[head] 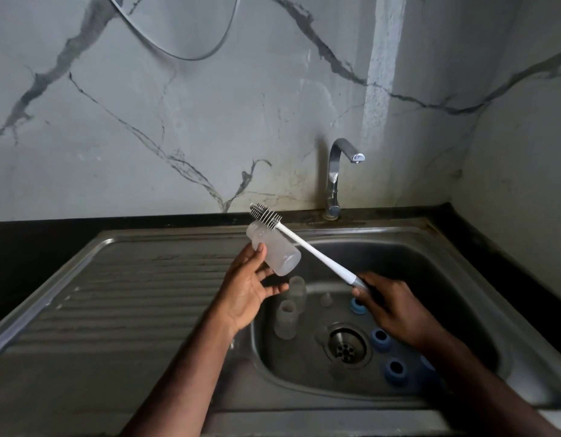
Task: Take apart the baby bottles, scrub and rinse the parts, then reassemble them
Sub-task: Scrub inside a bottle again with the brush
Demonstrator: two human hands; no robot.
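Observation:
My left hand [246, 287] holds a frosted clear bottle body [274, 250] tilted above the sink's left edge, thumb on its side. My right hand [389, 305] grips the grey handle of a white bottle brush [307, 246]. The brush's bristle head [266, 215] lies just outside the bottle's upper end. Two more clear bottle bodies [286, 320] [297, 290] stand in the sink basin [430, 272]. Several blue screw rings [380, 339] lie around the drain, and a small clear teat [325, 299] stands behind them.
A chrome tap [337, 176] rises behind the basin with no water running. The ribbed steel draining board [131, 294] stretches to the left. A black counter edge [499, 247] frames the sink, and a marble-patterned wall stands behind.

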